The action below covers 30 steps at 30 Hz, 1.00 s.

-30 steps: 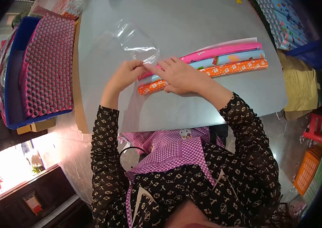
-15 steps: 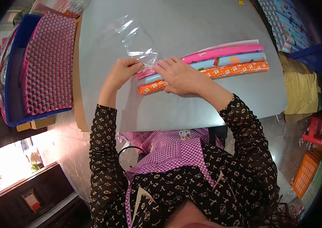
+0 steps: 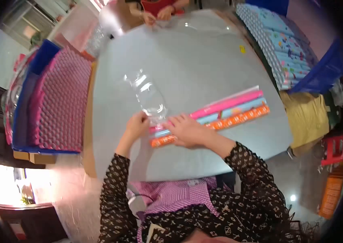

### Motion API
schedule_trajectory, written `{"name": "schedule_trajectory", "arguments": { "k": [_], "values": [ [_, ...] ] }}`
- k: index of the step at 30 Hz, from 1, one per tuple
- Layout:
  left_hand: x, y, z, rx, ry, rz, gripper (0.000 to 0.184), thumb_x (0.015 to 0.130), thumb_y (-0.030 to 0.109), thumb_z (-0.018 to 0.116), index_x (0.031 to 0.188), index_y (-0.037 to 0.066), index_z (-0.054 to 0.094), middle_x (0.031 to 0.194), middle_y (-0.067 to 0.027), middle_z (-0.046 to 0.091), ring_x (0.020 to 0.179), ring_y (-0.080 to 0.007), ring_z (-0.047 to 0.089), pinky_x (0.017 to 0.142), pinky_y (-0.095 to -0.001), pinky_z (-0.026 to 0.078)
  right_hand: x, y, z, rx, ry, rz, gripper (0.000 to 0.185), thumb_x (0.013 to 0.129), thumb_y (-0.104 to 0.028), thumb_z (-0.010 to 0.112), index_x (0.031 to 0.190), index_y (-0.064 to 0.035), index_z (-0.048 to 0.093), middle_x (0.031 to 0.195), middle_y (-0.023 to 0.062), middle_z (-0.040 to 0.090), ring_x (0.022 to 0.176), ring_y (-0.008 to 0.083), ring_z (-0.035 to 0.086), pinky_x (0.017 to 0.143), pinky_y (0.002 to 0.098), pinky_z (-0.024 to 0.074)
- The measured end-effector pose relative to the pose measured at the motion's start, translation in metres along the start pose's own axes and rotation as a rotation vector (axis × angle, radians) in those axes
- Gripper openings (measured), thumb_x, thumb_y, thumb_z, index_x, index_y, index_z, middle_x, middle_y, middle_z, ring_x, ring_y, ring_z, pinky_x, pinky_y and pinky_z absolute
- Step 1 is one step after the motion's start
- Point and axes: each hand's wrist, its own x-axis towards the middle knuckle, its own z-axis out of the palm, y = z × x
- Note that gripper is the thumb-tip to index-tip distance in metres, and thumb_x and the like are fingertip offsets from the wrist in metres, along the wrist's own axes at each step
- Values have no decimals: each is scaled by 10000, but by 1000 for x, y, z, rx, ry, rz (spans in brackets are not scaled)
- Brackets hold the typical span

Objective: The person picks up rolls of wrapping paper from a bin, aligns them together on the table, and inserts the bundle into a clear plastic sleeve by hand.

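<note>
Three wrapped rolls lie side by side on the grey table (image 3: 187, 162): a pink roll (image 3: 236, 101), a light blue roll (image 3: 244, 108) and an orange roll (image 3: 240, 120). Clear plastic film (image 3: 147, 91) extends from their left ends toward the far side. My left hand (image 3: 137, 126) pinches the film's edge by the pink roll's left end. Flat across the left part of the rolls rests my right hand (image 3: 188, 130), fingers extended.
A blue crate (image 3: 21, 121) of pink tubes (image 3: 64, 101) stands at the left. Light blue rolls (image 3: 286, 48) and a blue bin (image 3: 321, 73) are at the right. Another person's hands (image 3: 159, 15) work at the far edge.
The view has tilted up, so the table's far edge and another person's hands now show. My left hand stays at the film and my right hand stays on the rolls.
</note>
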Motion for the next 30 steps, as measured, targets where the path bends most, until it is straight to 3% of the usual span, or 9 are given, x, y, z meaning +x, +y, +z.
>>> {"name": "schedule_trajectory", "arguments": {
  "k": [4,8,12,14,16,19,24,28,30],
  "values": [
    [10,-34,6,-176,165,-4,172,842,145,555,834,-19,606,742,-145,621,667,-224,590,615,-356,471,0,-6,-11,48,-97,24,844,771,-304,743,1472,-46,351,1321,227,501,1239,356,491,1031,459,385],
    [22,-65,-34,-510,295,-363,146,829,140,562,763,10,566,631,-52,541,542,-149,523,475,-301,409,-2,-2,-1,-38,-19,-20,807,779,-293,700,1466,-47,356,1240,200,546,1175,333,529,981,456,421],
    [24,-171,-119,-741,436,-145,136,854,147,559,838,14,578,642,-53,564,504,-149,507,453,-277,418,0,-4,-4,-8,-1,-55,812,773,-304,709,1460,-46,363,1229,193,550,1163,334,532,974,452,422],
    [23,-215,-183,-575,475,-270,119,873,137,542,838,31,582,617,-34,536,475,-135,464,435,-274,377,0,-3,-7,-11,-114,6,848,795,-323,728,1495,-75,318,1311,215,497,1208,353,496,1026,463,379],
    [0,-173,-212,-483,931,-190,147,883,135,520,796,38,588,602,-17,507,464,-122,428,427,-274,342,-2,-4,-6,-8,-100,5,853,798,-325,728,1499,-77,311,1314,213,495,1212,351,495,1027,461,378],
    [-34,-193,-268,-345,1099,-101,163,876,151,512,823,14,584,675,-45,537,560,-124,469,495,-277,372,-2,0,-6,0,-81,-11,866,799,-330,730,1506,-81,298,1320,211,491,1215,348,493,1029,459,375],
    [-109,-142,-241,350,1358,-154,240,892,181,538,817,-46,519,709,-165,604,638,-251,594,596,-418,467,-1,-4,-11,1,-131,7,883,800,-340,734,1515,-89,282,1320,214,493,1199,346,502,1021,456,379],
    [-136,-133,-142,454,851,-336,184,898,151,559,833,-18,527,810,-223,632,726,-408,605,635,-446,479,-2,-3,-8,-59,-70,-22,834,806,-355,706,1491,-64,330,1255,188,537,1182,332,514,984,438,410],
    [-140,-131,-101,474,729,-172,166,898,150,564,827,3,536,781,-227,607,716,-432,585,627,-468,478,-1,-3,-8,-55,-77,-18,831,805,-359,707,1488,-65,337,1263,192,535,1187,334,513,987,438,410]
  ]
}}
